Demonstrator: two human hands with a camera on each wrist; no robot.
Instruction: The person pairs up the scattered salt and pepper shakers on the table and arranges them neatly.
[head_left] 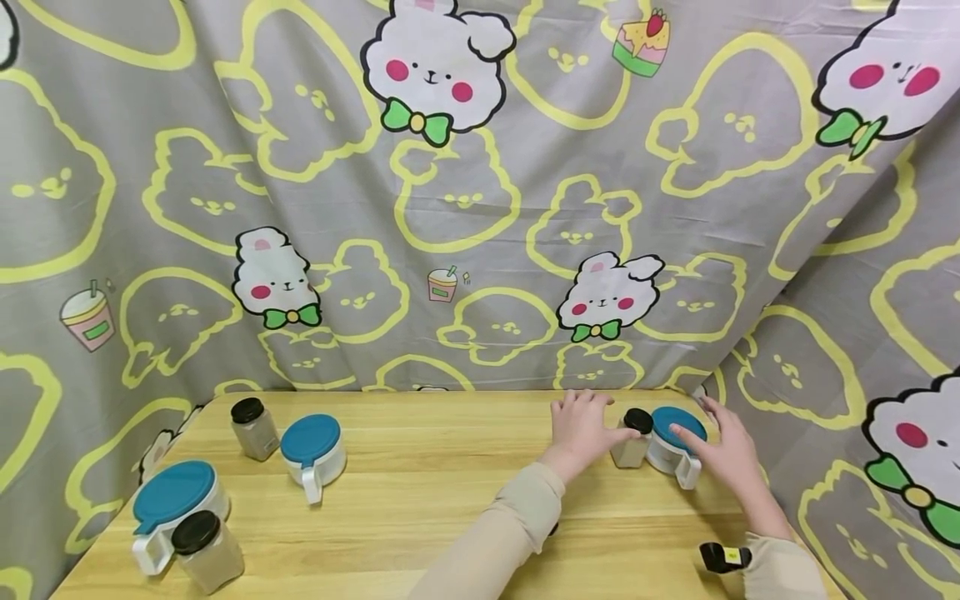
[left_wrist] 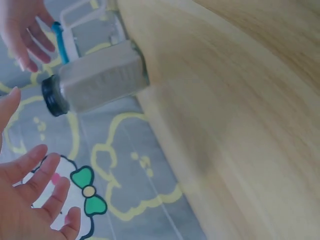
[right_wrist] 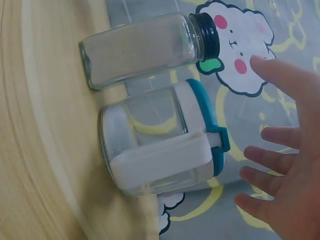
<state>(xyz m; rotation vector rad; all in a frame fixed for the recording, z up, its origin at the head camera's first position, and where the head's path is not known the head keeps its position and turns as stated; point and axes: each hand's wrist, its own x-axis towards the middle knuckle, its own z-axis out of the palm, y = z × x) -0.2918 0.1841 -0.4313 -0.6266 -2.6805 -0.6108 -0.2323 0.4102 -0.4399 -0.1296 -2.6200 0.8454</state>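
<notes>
At the right of the table stands a square glass jar (head_left: 630, 450) with a black lid, filled with something pale. Right beside it is a clear jar (head_left: 670, 457) with a blue lid and a white handle, which faces the near side. My left hand (head_left: 582, 429) is just left of the black-lidded jar, fingers spread and thumb out toward its lid; the left wrist view shows a gap between them. Over on the other side, my right hand (head_left: 723, 450) spreads its fingers near the blue lid (right_wrist: 205, 125), apart from it in the right wrist view.
On the table's left side, two more blue-lidded handled jars (head_left: 315, 450) stand with two black-lidded jars (head_left: 255, 432). A patterned curtain (head_left: 450, 333) hangs along the table's back edge and right side. A black strap (head_left: 723, 557) sits at the right wrist.
</notes>
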